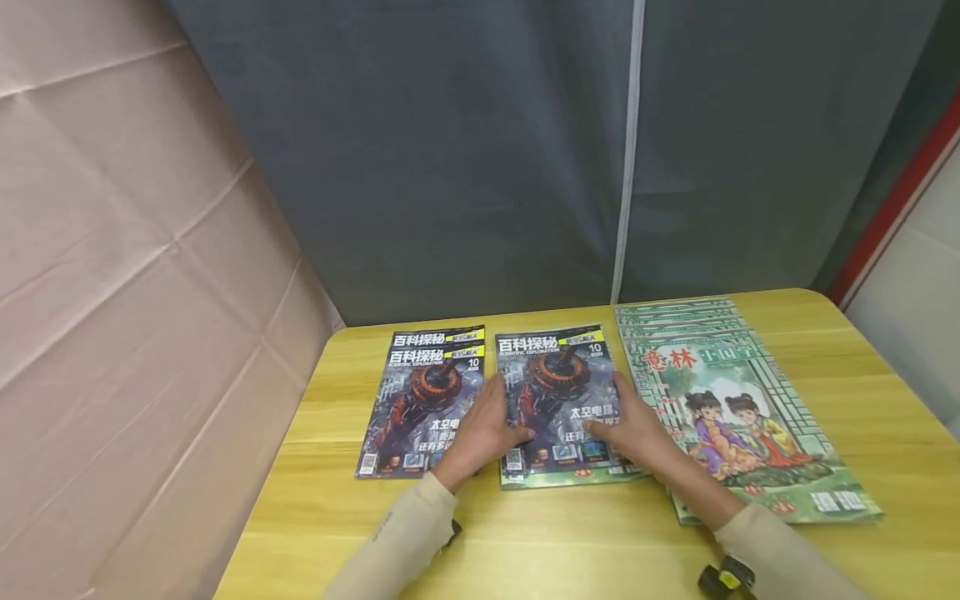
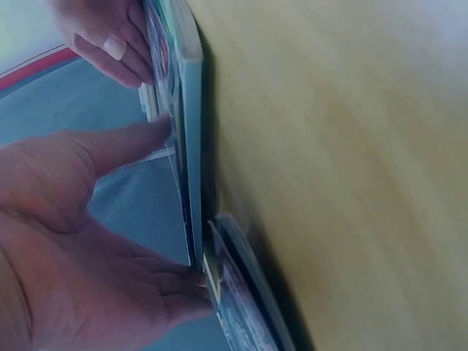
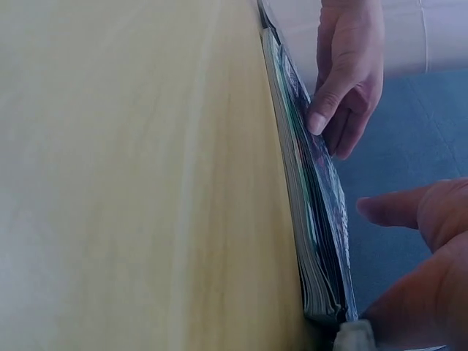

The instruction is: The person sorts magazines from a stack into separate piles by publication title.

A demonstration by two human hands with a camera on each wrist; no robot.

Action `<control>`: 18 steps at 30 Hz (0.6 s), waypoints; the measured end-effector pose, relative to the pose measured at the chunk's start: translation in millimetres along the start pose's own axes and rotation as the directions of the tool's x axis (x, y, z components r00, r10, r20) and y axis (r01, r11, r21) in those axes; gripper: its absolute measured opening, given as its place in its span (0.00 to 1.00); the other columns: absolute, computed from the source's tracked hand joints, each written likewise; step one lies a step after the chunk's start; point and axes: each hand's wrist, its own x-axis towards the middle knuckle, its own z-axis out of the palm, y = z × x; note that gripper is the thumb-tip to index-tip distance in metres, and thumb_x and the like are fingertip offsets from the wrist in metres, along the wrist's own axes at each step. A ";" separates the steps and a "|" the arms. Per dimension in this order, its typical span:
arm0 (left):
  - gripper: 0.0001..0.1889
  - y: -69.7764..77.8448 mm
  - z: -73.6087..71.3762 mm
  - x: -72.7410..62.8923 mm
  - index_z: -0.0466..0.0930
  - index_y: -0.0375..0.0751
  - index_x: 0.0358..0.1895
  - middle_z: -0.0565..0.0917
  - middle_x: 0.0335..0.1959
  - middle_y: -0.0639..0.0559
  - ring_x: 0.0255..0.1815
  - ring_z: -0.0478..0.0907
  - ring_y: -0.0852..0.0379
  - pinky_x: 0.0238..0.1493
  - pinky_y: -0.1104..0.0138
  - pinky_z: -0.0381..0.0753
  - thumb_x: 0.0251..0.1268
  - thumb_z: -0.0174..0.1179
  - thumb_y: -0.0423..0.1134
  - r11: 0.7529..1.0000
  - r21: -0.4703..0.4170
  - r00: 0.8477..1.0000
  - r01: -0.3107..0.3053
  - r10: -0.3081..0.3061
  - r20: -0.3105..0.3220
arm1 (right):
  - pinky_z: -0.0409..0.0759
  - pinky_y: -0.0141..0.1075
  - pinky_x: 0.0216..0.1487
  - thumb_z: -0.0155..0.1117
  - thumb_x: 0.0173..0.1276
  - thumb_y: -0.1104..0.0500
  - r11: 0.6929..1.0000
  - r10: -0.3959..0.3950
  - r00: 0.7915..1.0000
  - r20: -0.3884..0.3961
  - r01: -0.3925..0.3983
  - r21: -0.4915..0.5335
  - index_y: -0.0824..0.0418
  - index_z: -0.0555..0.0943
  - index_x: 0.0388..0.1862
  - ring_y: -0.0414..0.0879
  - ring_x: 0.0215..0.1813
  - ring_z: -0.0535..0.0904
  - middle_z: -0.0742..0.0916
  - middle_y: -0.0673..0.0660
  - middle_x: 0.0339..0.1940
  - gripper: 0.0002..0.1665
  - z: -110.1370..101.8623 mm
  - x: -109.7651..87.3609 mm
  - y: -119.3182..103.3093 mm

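Observation:
A dark science magazine [image 1: 551, 379] with an orange-ringed machine on its cover lies in the middle of the table. A green-edged magazine [image 1: 577, 479] shows beneath its front edge. My left hand [image 1: 480, 429] is at its left side, fingers extended along the edge and thumb over the cover. At the opposite side, my right hand [image 1: 637, 429] has its fingers along the edge. In the right wrist view its thumb [image 3: 395, 208] stands off the cover. The left fingers [image 2: 172, 289] reach between this pile and the neighbouring dark magazines [image 2: 245, 311].
Left of the middle pile, two matching dark magazines [image 1: 420, 408] overlap. Several green magazines [image 1: 750, 417] with two cartoon children on top are fanned at right. The yellow wood-grain table [image 1: 555, 550] ends at a grey curtain [image 1: 450, 167]; a pale fabric wall [image 1: 150, 333] stands left.

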 end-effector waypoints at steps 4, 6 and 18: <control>0.65 4.9 -1.3 -1.4 0.42 0.31 0.86 0.48 0.88 0.34 0.89 0.48 0.37 0.88 0.45 0.52 0.57 0.79 0.54 0.999 0.035 1.000 0.021 -0.021 0.015 | 0.58 0.71 0.81 0.74 0.68 0.52 1.000 -0.006 1.000 -0.011 0.006 -0.004 0.71 0.37 0.87 0.80 0.82 0.55 0.55 0.80 0.85 0.68 1.4 0.5 0.7; 0.65 5.7 -1.2 -2.0 0.40 0.33 0.86 0.46 0.88 0.36 0.89 0.47 0.38 0.88 0.45 0.52 0.58 0.77 0.56 0.999 0.036 0.999 0.025 -0.025 0.023 | 0.59 0.71 0.80 0.74 0.68 0.52 1.000 -0.016 1.000 -0.019 0.016 -0.004 0.71 0.38 0.87 0.80 0.81 0.56 0.56 0.80 0.84 0.67 2.4 0.8 1.1; 0.52 0.6 3.3 1.6 0.40 0.47 0.88 0.46 0.90 0.43 0.85 0.53 0.26 0.84 0.38 0.59 0.71 0.67 0.37 0.778 -0.628 0.999 0.018 -0.045 -0.027 | 0.57 0.71 0.81 0.75 0.66 0.53 1.000 -0.020 0.998 -0.063 0.022 0.021 0.69 0.39 0.87 0.79 0.82 0.55 0.56 0.79 0.85 0.68 2.8 -0.7 0.0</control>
